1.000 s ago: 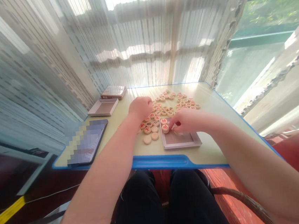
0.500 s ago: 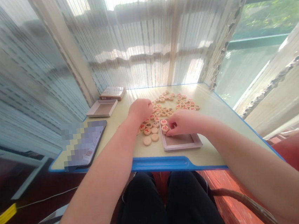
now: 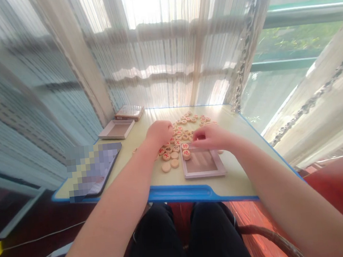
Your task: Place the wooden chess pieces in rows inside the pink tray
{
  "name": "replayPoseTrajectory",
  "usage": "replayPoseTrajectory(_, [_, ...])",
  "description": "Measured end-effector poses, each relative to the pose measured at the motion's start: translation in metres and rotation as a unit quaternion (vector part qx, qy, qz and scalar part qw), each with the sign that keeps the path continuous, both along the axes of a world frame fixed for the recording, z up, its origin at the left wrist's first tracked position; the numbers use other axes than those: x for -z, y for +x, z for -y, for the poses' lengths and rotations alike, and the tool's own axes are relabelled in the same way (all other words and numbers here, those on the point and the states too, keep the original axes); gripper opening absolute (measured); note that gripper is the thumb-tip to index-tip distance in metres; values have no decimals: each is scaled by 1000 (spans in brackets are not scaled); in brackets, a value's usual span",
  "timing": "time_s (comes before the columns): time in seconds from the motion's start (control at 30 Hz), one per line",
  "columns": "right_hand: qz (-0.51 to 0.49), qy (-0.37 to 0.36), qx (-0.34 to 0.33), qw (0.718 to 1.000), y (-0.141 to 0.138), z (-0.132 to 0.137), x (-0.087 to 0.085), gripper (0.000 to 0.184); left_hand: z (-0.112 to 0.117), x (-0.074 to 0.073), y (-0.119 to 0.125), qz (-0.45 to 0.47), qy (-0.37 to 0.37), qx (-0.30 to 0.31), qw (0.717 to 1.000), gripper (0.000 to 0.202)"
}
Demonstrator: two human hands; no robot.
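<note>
My left hand [image 3: 160, 132] is curled closed at the left side of a spread of xiangqi pieces [image 3: 179, 137]; anything in its fingers is hidden. My right hand [image 3: 211, 136] hovers over the far edge of a shallow open box [image 3: 204, 173], thumb and fingers apart, with no piece visible between them. Round wooden discs bear red or black characters. Two red-marked pieces [image 3: 186, 154] sit along the box's left wall, the nearer one looking stacked. Just left of the box lie a few blank-faced discs [image 3: 166, 168].
A second shallow tray [image 3: 111, 131] and a flat boxed item [image 3: 130, 112] stand at the table's back left. Nearer, a tablet [image 3: 109, 171] lies at the left edge. Blue trim [image 3: 180, 193] borders the table's front. Sheer curtains [image 3: 158, 53] hang behind it.
My right hand has lifted off the piece at the box's left wall and moved back towards the far edge. My left hand stays curled by the pieces. The view has shifted slightly.
</note>
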State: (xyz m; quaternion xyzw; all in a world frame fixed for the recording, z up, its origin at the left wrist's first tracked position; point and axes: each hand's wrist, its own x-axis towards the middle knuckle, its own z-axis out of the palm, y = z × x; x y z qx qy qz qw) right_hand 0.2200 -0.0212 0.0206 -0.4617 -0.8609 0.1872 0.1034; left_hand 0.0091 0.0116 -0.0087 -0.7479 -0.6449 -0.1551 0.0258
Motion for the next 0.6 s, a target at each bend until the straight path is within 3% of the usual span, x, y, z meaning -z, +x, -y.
replayPoseTrajectory(0.1, [-63, 96, 108, 987, 9, -21, 13, 23, -4, 5, -2, 4, 3, 6, 1000, 30])
replayPoseTrajectory(0.2, [-66, 194, 217, 954, 20, -45, 34, 32, -6, 10, -3, -8, 13, -2, 1000, 33])
replayPoseTrajectory(0.3, [-30, 191, 293, 936, 32, -65, 50, 41, -6, 12, -4, -23, -15, -32, 999, 37])
replayPoseTrajectory(0.37, [-21, 169, 288, 942, 36, -72, 54, 45, -5, 10, -3, -17, -33, -39, 999, 38])
replayPoseTrajectory(0.5, [33, 148, 194, 969, 34, -76, 50, 44, -2, 6, 0, 12, -22, -33, 999, 39])
replayPoseTrajectory(0.6, [59, 156, 165, 972, 27, -72, 45, 42, -2, 4, 1, 22, -12, -22, 999, 35])
